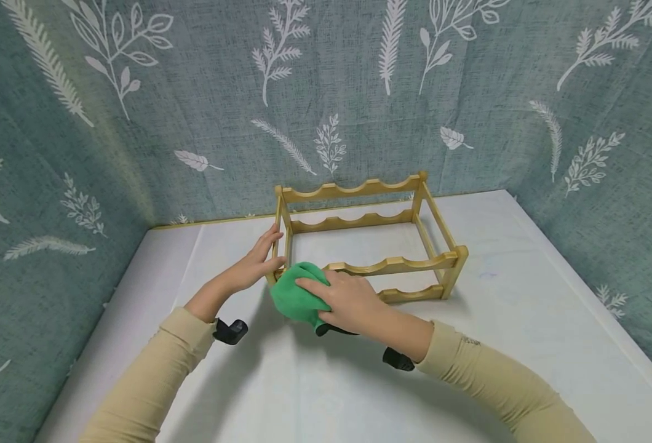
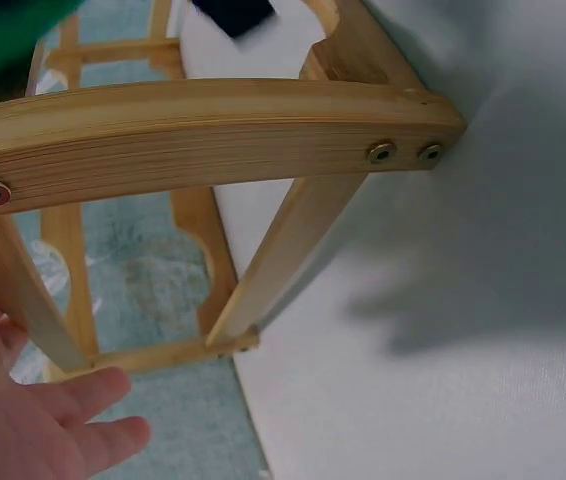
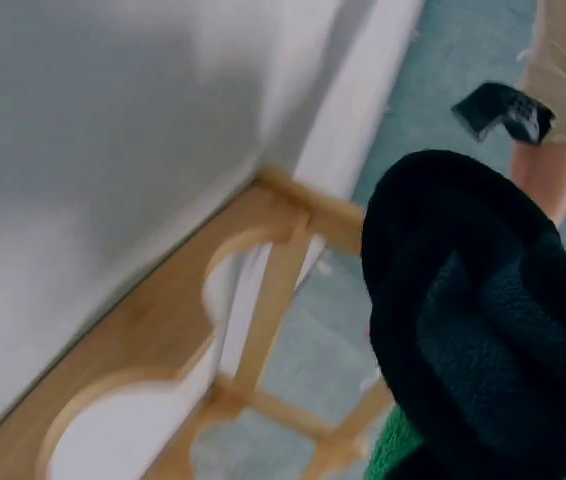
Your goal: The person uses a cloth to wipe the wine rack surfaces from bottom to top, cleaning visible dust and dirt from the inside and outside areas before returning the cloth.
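Observation:
A wooden wine rack with scalloped rails stands on the white table. My left hand is at its left end, fingers extended against the side rail; in the left wrist view the hand has its fingers spread beside the wooden bars. My right hand grips a green cloth at the rack's front left corner. Part of the cloth is dark and hangs below the hand. Up close in the right wrist view, the dark fuzzy fabric shows folded, with green under it, and hides the right fingers.
The white tabletop runs around the rack. Behind it and at both sides hangs a grey-green curtain with white leaf prints. Black wrist cameras sit on both wrists. Round screw heads show on the rack's end bar.

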Motion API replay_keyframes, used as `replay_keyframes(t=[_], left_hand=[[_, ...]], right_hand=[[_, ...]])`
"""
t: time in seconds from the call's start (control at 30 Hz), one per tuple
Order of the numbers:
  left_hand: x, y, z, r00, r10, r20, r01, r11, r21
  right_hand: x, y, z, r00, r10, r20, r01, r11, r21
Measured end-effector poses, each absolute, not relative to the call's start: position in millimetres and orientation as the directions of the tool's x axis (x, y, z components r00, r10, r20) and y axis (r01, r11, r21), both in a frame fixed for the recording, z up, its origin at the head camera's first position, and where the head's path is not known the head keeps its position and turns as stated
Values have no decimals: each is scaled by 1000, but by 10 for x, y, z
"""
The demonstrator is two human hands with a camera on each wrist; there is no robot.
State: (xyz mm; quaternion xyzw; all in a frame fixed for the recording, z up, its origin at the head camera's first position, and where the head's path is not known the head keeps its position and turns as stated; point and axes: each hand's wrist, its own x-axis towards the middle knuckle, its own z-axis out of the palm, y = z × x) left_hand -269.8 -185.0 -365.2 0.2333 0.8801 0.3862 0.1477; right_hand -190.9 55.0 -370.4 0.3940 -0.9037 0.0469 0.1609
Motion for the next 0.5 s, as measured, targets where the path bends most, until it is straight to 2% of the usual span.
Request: replay_keyframes(t=[0.3, 0.5], left_hand=[[-2708, -1850, -3659, -843, 529, -100, 278, 588, 760], [-2709, -1842, -3647, -841, 530, -111, 271, 588, 762]], right_hand=[[-1778, 1401, -3673, -737, -591, 328, -617, 786, 32], [-1645, 1907, -3615, -838, -474, 271, -487, 873, 21]])
